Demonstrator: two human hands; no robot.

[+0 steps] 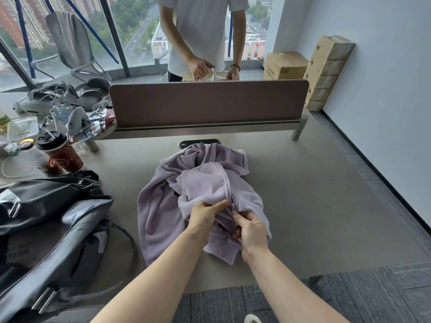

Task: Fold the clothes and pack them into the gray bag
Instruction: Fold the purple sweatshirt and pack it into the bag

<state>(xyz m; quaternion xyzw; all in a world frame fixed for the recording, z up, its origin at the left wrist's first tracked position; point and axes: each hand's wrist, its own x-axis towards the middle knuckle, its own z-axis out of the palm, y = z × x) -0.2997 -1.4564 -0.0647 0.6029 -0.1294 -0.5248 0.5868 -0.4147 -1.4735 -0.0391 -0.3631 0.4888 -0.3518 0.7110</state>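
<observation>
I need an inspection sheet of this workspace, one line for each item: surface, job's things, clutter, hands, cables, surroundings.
Surface: beige desk, bare on its right part.
Job's things: lilac fleece jacket lies crumpled in the middle, not yet folded; gray bag sits open at the left, apart from it.
Clutter: coffee cup, clear plastic box and wrappers at far left.
Hands: left hand and right hand both pinch the jacket at the zipper's lower end.
Cables: white cable loops near the cup.
Surroundings: desk divider; another person stands behind it; cardboard boxes by the wall.
</observation>
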